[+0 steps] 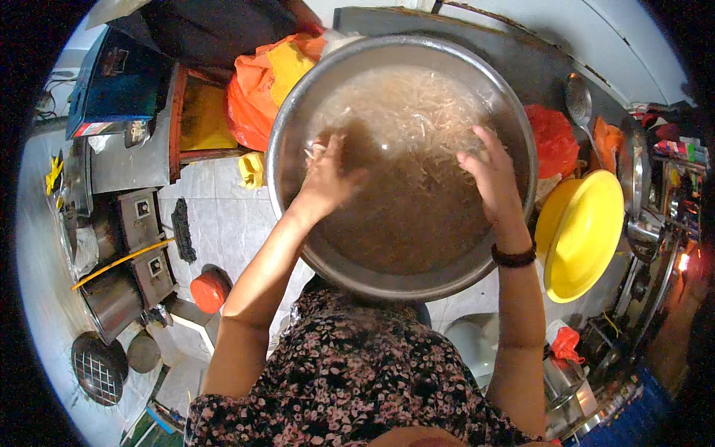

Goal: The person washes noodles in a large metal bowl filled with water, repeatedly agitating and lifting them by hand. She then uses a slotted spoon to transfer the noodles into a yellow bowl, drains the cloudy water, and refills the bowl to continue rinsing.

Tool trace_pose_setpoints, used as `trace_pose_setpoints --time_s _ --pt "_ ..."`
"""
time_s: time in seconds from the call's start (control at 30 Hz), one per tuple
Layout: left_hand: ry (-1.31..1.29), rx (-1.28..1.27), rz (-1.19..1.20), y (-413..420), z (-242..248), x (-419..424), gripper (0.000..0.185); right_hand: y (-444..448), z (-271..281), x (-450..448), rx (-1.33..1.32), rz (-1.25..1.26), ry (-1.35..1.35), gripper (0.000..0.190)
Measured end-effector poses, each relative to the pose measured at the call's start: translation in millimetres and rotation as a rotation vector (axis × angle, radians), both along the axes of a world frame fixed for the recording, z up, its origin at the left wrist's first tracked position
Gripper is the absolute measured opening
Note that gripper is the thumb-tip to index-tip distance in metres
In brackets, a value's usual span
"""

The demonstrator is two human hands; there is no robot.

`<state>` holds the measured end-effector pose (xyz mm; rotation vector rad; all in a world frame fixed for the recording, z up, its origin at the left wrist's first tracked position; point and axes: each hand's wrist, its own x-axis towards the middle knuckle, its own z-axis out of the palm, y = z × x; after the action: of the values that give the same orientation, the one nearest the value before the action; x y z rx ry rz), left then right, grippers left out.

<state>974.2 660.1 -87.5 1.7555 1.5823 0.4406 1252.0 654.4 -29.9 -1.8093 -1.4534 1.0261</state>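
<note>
Before me stands a large round metal basin with cloudy brownish water in it. Pale thin shreds float in a loose mass, mostly on the far side; what they are is not clear. My left hand is over the basin's left part, thumb and fingers spread and slightly blurred, with a few pale shreds by its fingertips. On the right, my right hand reaches in at the edge of the mass, its fingers apart and touching or nearly touching shreds. A dark band circles my right wrist.
Right of the basin a yellow plastic basin leans tilted, near a red plastic bag and a skimmer ladle. Orange and red bags lie at the upper left. A broom and red stool stand on the tiled floor.
</note>
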Motion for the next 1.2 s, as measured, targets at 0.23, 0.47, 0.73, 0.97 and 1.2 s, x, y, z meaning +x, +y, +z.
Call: trace_pose_setpoints --time_s 0.23,0.47,0.73,0.97,1.2 --pt "-0.509 -0.797 0.161 32.4 -10.2 53.8 0.069 13.9 -22.3 -43.8 -0.550 -0.146 0.708 0.060" --pt "-0.558 -0.442 0.427 19.0 -37.3 87.9 0.040 11.0 -79.8 -67.8 -0.373 -0.325 0.947 0.020" --pt "-0.367 0.044 0.141 20.2 34.6 50.3 0.025 0.9 -42.1 -23.7 0.024 -0.184 0.370 0.042" --pt "-0.277 -0.066 -0.058 67.5 24.3 39.5 0.078 41.8 -48.5 14.3 0.125 0.011 0.270 0.059" --pt "-0.461 -0.486 0.292 90.2 -21.0 83.9 0.078 65.5 -64.4 -54.8 -0.435 -0.242 0.928 0.043"
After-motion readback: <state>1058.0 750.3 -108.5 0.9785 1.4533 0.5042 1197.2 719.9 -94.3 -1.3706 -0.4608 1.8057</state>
